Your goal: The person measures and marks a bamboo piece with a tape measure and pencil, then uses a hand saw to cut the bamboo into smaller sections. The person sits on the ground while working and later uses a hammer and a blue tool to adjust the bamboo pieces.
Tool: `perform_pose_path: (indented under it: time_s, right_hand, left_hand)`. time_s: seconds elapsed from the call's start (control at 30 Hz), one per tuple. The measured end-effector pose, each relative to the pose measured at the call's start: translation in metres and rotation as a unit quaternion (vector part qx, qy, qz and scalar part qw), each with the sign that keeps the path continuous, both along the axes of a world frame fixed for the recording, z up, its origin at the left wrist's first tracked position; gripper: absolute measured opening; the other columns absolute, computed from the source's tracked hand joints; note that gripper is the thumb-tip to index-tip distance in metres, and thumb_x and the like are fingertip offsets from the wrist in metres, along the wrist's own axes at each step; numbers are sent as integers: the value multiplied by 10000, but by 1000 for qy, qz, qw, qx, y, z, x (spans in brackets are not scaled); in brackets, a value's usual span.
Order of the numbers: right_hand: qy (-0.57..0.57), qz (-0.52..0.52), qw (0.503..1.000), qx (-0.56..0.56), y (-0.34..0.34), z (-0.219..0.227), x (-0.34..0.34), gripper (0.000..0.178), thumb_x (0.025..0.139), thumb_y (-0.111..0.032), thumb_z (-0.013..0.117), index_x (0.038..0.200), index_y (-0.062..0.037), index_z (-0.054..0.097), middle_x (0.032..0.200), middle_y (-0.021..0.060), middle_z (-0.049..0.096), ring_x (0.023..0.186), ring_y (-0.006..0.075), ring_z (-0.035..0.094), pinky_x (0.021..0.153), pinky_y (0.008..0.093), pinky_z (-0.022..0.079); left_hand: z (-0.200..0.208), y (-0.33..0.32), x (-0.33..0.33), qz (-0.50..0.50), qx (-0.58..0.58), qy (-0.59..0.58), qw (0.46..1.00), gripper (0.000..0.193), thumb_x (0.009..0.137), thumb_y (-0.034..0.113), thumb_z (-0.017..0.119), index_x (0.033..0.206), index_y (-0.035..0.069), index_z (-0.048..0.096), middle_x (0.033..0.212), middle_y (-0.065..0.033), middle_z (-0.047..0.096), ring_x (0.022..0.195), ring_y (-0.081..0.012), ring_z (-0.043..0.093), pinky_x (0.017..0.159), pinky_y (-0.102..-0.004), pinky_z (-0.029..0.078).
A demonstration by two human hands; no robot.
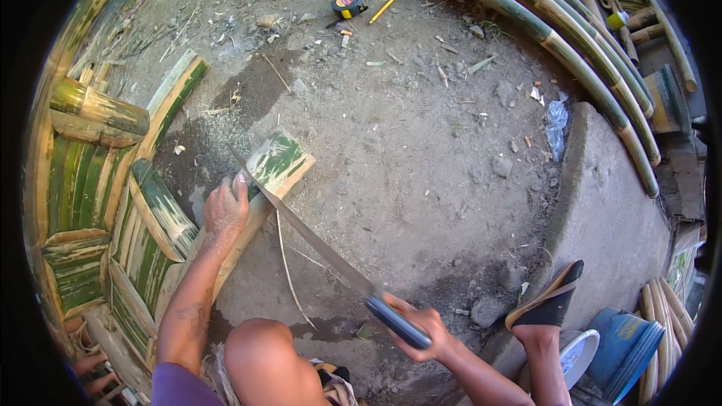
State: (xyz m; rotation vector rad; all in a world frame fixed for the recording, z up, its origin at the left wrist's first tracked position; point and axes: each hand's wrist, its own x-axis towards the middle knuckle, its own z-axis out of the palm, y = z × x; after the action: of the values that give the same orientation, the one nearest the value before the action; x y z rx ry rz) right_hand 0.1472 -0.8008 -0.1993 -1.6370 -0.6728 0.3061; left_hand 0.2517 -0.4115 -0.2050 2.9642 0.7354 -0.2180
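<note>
My right hand (421, 323) is wrapped round the dark blue handle of a long, narrow saw (323, 248). Its blade slants up to the left and lies across a split bamboo piece (280, 156) with a green, scraped skin. My left hand (226, 209) grips the edge of this bamboo, thumb raised close to the blade; its fingertips are partly hidden. The bamboo's near end runs down toward my left forearm, beside my bent knee. The saw's teeth are too fine to make out.
Bamboo panels (83, 180) stand along the left, with a short bamboo offcut (162, 207) leaning there. A tape measure (347, 4) and yellow pencil (384, 9) lie ahead. Long bamboo poles (526, 19) curve past a concrete ledge (602, 203). A blue bucket (620, 349) stands lower right.
</note>
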Motion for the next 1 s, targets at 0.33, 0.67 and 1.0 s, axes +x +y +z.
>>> perform_pose_path:
  time_s: [0.33,0.67,1.0]
  right_hand:
    - [127,33,990,-57,133,-63,57,234,786,-195,693,955,-36,661,987,236,685,833,373,695,725,443,548]
    - [117,49,985,-115,106,-17,67,181,805,-161,657,947,-49,671,886,192,707,793,368,705,675,441,551]
    - [116,-20,988,-98,27,40,3,459,830,-165,672,1267,-34,625,798,153,673,626,259,689,627,345,548]
  left_hand:
    - [0,5,-1,-11,-20,-1,1000,490,1017,435,406,1055,4,637,942,-283,691,938,-490,653,835,-559,502]
    - [-4,4,-2,2,-29,5,1000,487,1006,440,433,1073,4,639,967,-283,691,940,-471,668,836,-547,510]
    - [6,7,1,-8,-43,18,999,506,998,465,437,1085,0,617,956,-272,695,931,-447,679,834,-533,524]
